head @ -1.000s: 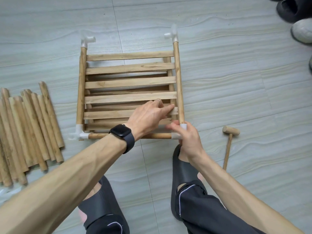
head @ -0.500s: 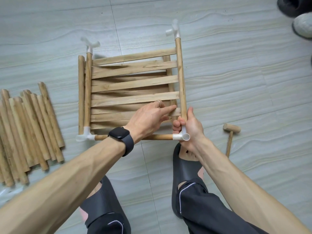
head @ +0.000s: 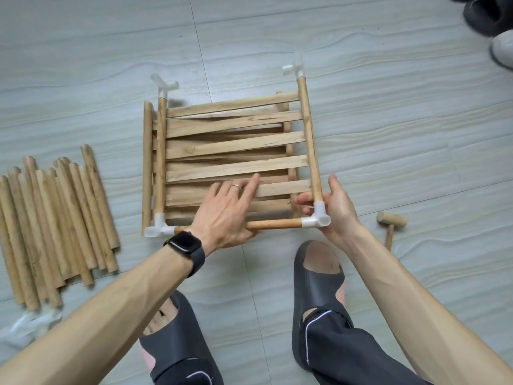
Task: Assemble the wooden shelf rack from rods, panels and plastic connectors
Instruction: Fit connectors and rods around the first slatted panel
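Frame is three-sided: left rod (head: 161,157), near rod (head: 273,224) and right rod (head: 309,140), joined by white plastic corners, far side open. It lies on the floor (head: 388,134) in front of the person's feet, on top of a skewed stack of panels (head: 233,145). Far-left connector (head: 164,86) and far-right connector (head: 295,68) are on the rod ends with empty sockets, and they look turned at different angles. Right hand (head: 337,211) is wrapped round the near-right connector (head: 319,216), fingers on the inner side, thumb up outside the right rod. Left hand (head: 224,215) lies across the near rod, fingers straight and flat on the slats, gripping nothing. Hands are near each other, not touching. One spare rod (head: 147,162) lies just beside the left rod; the loose rods (head: 55,218) are piled well to the left; the mallet (head: 391,223) is to the right, out of hand. Likely step: squaring the frame over the panels. Risks: with the far side open, torque at one corner probably racks the U and pops a push-fit joint, most likely at the near-left connector (head: 159,227). If the far sockets are not aligned, the fourth rod won't seat. The skewed panels could slide under left-hand pressure and jam against the rods.
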A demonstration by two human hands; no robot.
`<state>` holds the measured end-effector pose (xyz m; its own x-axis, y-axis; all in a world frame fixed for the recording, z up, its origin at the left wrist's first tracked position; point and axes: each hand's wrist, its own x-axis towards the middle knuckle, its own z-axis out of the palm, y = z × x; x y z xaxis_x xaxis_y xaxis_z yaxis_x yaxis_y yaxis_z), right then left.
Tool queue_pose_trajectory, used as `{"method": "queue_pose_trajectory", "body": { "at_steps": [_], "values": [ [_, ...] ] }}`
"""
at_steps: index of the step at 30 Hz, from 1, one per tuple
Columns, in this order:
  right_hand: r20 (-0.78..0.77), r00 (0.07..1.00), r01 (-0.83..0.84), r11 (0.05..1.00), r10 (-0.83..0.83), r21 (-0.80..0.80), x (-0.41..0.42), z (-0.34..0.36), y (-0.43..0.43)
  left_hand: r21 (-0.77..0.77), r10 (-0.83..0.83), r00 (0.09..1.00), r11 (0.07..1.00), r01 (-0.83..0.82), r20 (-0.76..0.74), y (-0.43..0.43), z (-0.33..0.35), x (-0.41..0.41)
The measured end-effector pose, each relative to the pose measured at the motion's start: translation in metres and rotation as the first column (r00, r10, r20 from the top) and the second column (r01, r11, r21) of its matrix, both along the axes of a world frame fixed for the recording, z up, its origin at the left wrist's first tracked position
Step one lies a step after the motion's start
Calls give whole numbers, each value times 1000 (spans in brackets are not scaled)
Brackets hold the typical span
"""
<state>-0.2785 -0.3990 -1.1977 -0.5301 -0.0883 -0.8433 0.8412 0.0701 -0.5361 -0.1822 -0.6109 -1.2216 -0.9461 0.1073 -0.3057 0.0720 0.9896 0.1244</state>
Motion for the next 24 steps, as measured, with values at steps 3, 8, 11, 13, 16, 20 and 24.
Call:
{"method": "queue_pose_trajectory", "body": {
  "at_steps": [3, 8, 11, 13, 16, 20, 24],
  "values": [
    [-319, 915, -85, 892, 245, 443, 9, 6, 4, -5, 104, 993, 995, -104, 63, -9, -1, 0],
    [-520, -17, -154, 512, 854, 845, 45, 20, -28, 35, 123, 992, 992, -123, -18, -5, 9, -11],
    [-68, -163, -275, 21, 984, 961, 49, 12, -60, 58, 137, 990, 989, -134, -39, -3, 13, -14],
    [29, -174, -262, -74, 984, 962, 36, 6, -70, 30, 119, 993, 993, -118, -14, -11, 13, -7],
    [20, -191, -230, -65, 981, 971, 20, -1, -72, -27, 214, 976, 977, -213, 36, -39, 9, 14],
    [-63, -175, -224, 23, 983, 974, 19, -12, -69, -53, 270, 963, 962, -270, -2, -60, 2, 34],
    [-49, -191, -192, 12, 980, 981, 15, -18, -65, -76, 244, 969, 966, -245, -31, -50, -2, 32]
  ]
}}
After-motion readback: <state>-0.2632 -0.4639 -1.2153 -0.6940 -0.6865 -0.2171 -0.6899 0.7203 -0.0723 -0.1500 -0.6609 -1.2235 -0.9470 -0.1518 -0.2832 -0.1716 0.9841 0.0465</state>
